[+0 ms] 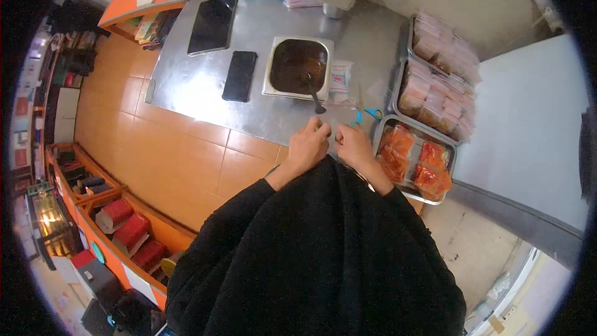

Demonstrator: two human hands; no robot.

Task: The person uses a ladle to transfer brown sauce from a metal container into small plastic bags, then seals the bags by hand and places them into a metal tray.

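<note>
My left hand [308,144] and my right hand [354,145] are close together over the near edge of the steel counter [186,81], fingers pinched on something small; what it is cannot be made out. Just beyond them stands a square steel pan [269,68] of dark brown sauce with a ladle [314,99] leaning in it. Blue-handled scissors [368,114] lie right of my right hand. A small clear plastic packet [340,81] lies beside the pan.
A steel tray [449,155] of orange-red filled bags sits at the right, with two trays [398,84] of sealed pale bags behind it. A black phone [239,76] and a tablet [212,23] lie on the counter's left. Orange shelves [134,233] stand on the tiled floor.
</note>
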